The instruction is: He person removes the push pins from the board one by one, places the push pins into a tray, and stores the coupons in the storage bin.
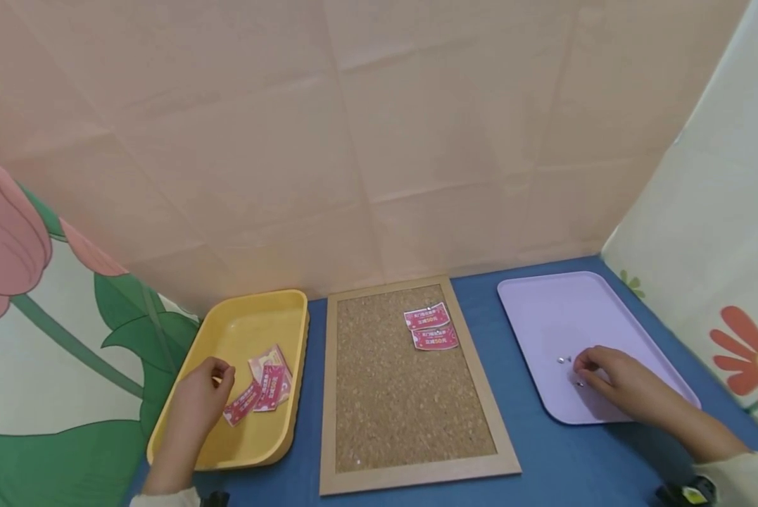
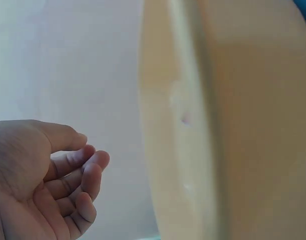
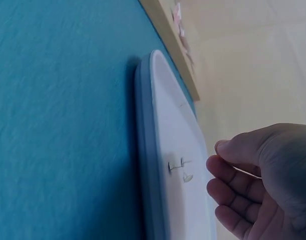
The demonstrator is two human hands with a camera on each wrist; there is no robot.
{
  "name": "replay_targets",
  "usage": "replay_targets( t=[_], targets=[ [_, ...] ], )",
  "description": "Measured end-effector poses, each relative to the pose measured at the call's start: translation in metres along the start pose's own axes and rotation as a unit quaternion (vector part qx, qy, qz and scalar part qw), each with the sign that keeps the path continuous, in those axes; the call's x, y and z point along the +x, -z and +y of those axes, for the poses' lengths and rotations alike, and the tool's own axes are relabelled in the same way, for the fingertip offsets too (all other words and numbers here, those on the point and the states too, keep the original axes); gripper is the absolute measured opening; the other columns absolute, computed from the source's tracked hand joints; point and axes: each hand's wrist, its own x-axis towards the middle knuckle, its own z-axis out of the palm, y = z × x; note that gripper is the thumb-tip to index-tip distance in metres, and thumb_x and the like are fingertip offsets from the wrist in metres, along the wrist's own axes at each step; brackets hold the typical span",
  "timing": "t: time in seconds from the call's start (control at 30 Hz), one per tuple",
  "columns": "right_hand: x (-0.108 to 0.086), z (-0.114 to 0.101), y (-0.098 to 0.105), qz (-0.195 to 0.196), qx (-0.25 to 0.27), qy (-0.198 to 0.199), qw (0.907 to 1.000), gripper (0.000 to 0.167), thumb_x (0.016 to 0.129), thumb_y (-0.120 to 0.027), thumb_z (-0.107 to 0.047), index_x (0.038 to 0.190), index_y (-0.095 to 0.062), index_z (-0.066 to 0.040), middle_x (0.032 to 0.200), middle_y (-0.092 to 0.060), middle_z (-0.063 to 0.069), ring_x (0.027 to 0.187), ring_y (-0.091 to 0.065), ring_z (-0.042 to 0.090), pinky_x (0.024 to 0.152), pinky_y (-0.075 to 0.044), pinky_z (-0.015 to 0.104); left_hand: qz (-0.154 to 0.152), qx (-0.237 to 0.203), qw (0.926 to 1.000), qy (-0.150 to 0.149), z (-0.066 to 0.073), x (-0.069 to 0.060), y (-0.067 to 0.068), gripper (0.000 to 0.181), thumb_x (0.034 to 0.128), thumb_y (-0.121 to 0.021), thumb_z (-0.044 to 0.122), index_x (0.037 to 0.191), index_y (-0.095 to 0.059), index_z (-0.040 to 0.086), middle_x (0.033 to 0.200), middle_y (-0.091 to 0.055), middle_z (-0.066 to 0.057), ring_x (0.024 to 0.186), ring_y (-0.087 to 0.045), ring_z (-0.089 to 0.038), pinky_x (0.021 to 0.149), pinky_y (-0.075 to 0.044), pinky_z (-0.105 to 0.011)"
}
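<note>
Just beside the loosely curled right hand, pushpins lie on the lilac tray; coupons lie right of the left hand, likewise loosely curled, inside the yellow tray.

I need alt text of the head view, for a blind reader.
A person's left hand hovers over a yellow tray of pink coupons, the right hand by pins on a purple tray; between them, a corkboard carries two coupons.

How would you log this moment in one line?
left hand: over yellow tray; right hand: near pins on purple tray; corkboard: two coupons
</note>
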Motion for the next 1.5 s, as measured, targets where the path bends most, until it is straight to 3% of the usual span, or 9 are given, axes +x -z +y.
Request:
replay_targets(
  t=[0.17, 0.3, 0.53, 0.77, 1.03, 1.5],
  targets=[
    [0.004, -0.012, 0.001, 0.024, 0.003, 0.032, 0.9992, 0.009, 0.087, -0.072, -0.012, 0.094, -0.066, -0.013, 0.089, -0.064, -0.006, 0.081, -0.057, 0.008, 0.07, -0.053, 0.033, -0.001, -0.022, 0.9997, -0.012, 0.027, -0.005, 0.004, 0.02, 0.0941, -0.062, 0.024, 0.099, -0.062, 0.004, 0.082, -0.063, -0.008, 0.067, -0.054, -0.02, 0.055, -0.044, -0.031],
    [0.01, -0.027, 0.003, 0.054, 0.007, 0.058, 0.9969, 0.009, 0.088, -0.072, -0.013, 0.095, -0.066, -0.013, 0.089, -0.063, -0.006, 0.081, -0.056, 0.008, 0.069, -0.052, 0.033, 0.016, -0.056, 0.9979, -0.027, 0.049, -0.007, 0.003, 0.018, 0.0935, -0.064, 0.024, 0.099, -0.063, 0.006, 0.084, -0.064, -0.007, 0.074, -0.057, -0.021, 0.062, -0.047, -0.033],
    [0.028, -0.061, -0.001, 0.073, 0.03, 0.079, 0.9937, 0.009, 0.092, -0.068, -0.017, 0.101, -0.065, -0.014, 0.094, -0.063, -0.006, 0.089, -0.058, 0.014, 0.077, -0.052, 0.045, 0.027, -0.141, 0.9885, -0.047, 0.09, -0.009, -0.012, 0.017, 0.0935, -0.066, 0.025, 0.101, -0.065, 0.009, 0.086, -0.064, -0.004, 0.078, -0.059, -0.018, 0.068, -0.051, -0.033],
    [0.048, -0.093, -0.008, 0.091, 0.06, 0.107, 0.9883, 0.009, 0.094, -0.065, -0.017, 0.102, -0.064, -0.016, 0.096, -0.062, -0.007, 0.091, -0.058, 0.012, 0.078, -0.051, 0.042, 0.01, -0.203, 0.9774, -0.058, 0.124, -0.003, -0.029, 0.021, 0.0951, -0.064, 0.03, 0.105, -0.064, 0.012, 0.088, -0.063, 0.0, 0.082, -0.059, -0.015, 0.071, -0.052, -0.032],
    [0.065, -0.117, -0.01, 0.086, 0.089, 0.123, 0.9846, 0.008, 0.095, -0.065, -0.019, 0.102, -0.064, -0.016, 0.096, -0.062, -0.007, 0.09, -0.058, 0.011, 0.077, -0.051, 0.041, 0.02, -0.251, 0.9637, -0.089, 0.154, 0.001, -0.037, 0.018, 0.0959, -0.063, 0.027, 0.104, -0.066, 0.011, 0.087, -0.063, 0.001, 0.082, -0.059, -0.013, 0.071, -0.051, -0.032],
    [0.076, -0.13, -0.018, 0.098, 0.123, 0.157, 0.9751, 0.012, 0.095, -0.064, -0.011, 0.107, -0.063, -0.012, 0.102, -0.063, -0.004, 0.096, -0.06, 0.014, 0.082, -0.049, 0.045, -0.017, -0.309, 0.9422, -0.13, 0.202, 0.009, -0.062, 0.02, 0.0967, -0.061, 0.026, 0.107, -0.065, 0.01, 0.091, -0.064, 0.002, 0.084, -0.059, -0.012, 0.072, -0.051, -0.03]
  ],
)
